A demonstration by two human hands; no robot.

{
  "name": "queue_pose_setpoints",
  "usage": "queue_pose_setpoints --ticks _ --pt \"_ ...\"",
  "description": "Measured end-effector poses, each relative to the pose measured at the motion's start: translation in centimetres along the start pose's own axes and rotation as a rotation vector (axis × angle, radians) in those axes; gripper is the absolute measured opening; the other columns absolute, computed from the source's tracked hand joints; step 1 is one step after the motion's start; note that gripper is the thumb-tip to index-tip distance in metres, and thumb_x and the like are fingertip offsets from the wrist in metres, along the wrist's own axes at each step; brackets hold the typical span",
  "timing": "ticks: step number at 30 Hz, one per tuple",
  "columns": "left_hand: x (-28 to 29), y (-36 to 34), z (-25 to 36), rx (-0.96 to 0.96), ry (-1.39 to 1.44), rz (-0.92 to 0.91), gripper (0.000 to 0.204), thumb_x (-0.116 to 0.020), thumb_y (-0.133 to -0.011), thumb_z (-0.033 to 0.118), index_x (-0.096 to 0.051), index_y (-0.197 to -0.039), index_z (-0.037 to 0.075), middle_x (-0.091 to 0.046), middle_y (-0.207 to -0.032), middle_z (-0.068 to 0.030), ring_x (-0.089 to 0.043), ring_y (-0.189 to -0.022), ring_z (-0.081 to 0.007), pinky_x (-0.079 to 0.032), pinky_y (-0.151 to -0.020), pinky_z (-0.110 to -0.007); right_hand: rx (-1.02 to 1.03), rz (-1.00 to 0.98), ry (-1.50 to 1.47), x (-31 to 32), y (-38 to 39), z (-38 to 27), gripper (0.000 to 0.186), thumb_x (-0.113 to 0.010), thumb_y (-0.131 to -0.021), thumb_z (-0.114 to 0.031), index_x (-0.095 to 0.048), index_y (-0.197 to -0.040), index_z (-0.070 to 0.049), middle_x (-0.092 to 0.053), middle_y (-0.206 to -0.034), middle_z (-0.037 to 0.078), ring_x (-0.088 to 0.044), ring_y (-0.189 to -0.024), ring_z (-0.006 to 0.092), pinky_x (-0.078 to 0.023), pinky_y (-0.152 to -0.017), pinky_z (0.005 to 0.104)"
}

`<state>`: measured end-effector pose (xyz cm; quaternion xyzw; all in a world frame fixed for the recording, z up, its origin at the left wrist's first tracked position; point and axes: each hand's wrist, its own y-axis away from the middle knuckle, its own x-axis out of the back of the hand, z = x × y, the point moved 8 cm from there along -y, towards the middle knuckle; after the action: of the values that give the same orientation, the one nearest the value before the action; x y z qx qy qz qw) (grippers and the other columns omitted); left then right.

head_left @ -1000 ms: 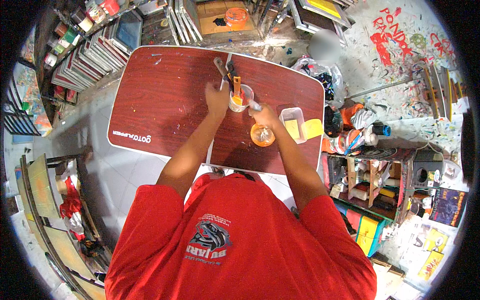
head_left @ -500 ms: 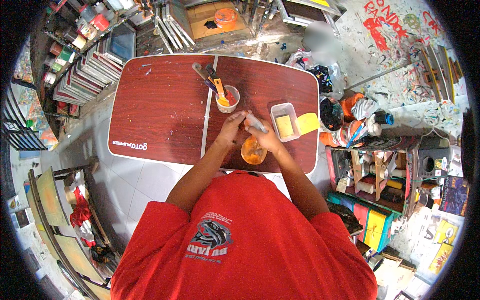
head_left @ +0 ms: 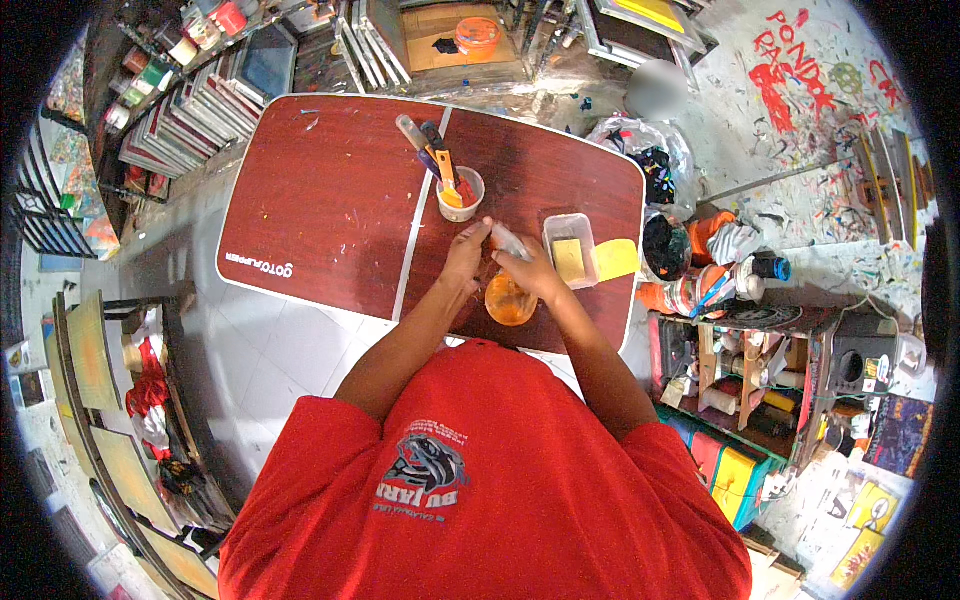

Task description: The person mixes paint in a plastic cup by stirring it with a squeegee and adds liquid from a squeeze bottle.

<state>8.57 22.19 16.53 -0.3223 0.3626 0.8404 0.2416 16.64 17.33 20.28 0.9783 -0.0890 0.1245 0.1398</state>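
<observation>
Over the near part of the table, my right hand is closed round a pale, translucent, elongated object with an orange tinge at one end. The exact kind of this object cannot be made out. My left hand is closed, its fingertips meeting the object's left end. Just below my hands stands a round orange-stained container, partly covered by my right hand. Ahead, a white cup holds an orange-handled cutter and other tools. A clear rectangular tub with a yellow block is right of my hands.
A yellow sheet lies beside the tub on the red-brown table, which has a pale seam. Framed screens lean at the far left. Stained containers and a cluttered shelf stand to the right; plastic bags lie behind them.
The whole view has shifted and tilted slightly. Both hands keep nearly the same place and grip on the pale object, over the orange container.
</observation>
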Motion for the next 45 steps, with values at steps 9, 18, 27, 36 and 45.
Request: queue_pose_setpoints --ticks 9,18,27,36,45 --pt "1.6 -0.9 -1.2 0.032 -0.084 0.073 0.020 -0.051 -0.091 0.029 -0.058 -0.090 0.010 -0.059 -0.082 -0.0022 -0.056 -0.069 -0.0148 -0.045 -0.058 -0.029 0.260 0.010 0.319 0.4 0.0 -0.3 0.037 -0.058 -0.075 -0.022 -0.055 -0.106 -0.003 -0.061 -0.088 0.022 -0.058 -0.083 0.0399 -0.045 -0.073 0.0463" --pt "4.2 -3.5 -1.1 0.098 -0.231 0.324 0.017 -0.057 -0.086 0.030 -0.058 -0.089 0.014 -0.057 -0.080 -0.0001 -0.053 -0.067 -0.0143 -0.040 -0.052 -0.026 0.349 -0.006 0.624 0.7 -0.8 -1.8 0.021 -0.055 -0.076 -0.020 -0.049 -0.083 -0.001 -0.057 -0.079 0.022 -0.053 -0.075 0.0424 -0.039 -0.064 0.0517" --pt "7.2 -4.2 -1.3 0.062 -0.162 0.424 0.013 -0.050 -0.088 0.020 -0.056 -0.087 0.008 -0.054 -0.071 -0.0023 -0.051 -0.057 -0.0137 -0.039 -0.045 -0.028 0.093 -0.146 0.629 0.8 -6.9 -1.2 0.027 -0.057 -0.075 -0.021 -0.059 -0.093 -0.001 -0.061 -0.085 0.024 -0.059 -0.084 0.0395 -0.045 -0.073 0.0473" --pt "12.4 -2.0 5.6 -0.206 -0.198 0.632 0.017 -0.056 -0.086 0.028 -0.056 -0.087 0.011 -0.056 -0.073 -0.0002 -0.053 -0.061 -0.0134 -0.043 -0.055 -0.026 0.132 -0.192 0.631 0.5 -12.2 0.9 0.025 -0.058 -0.074 -0.023 -0.063 -0.085 -0.001 -0.062 -0.080 0.024 -0.061 -0.081 0.0385 -0.047 -0.072 0.0453" --pt "12.8 0.9 3.4 -0.127 -0.165 0.712 0.018 -0.056 -0.085 0.026 -0.059 -0.091 0.010 -0.057 -0.076 0.0008 -0.052 -0.066 -0.0108 -0.041 -0.059 -0.026 0.129 -0.197 0.665 0.0 -14.4 3.5 0.027 -0.059 -0.076 -0.027 -0.063 -0.087 -0.003 -0.062 -0.081 0.023 -0.061 -0.082 0.0379 -0.047 -0.072 0.0449"
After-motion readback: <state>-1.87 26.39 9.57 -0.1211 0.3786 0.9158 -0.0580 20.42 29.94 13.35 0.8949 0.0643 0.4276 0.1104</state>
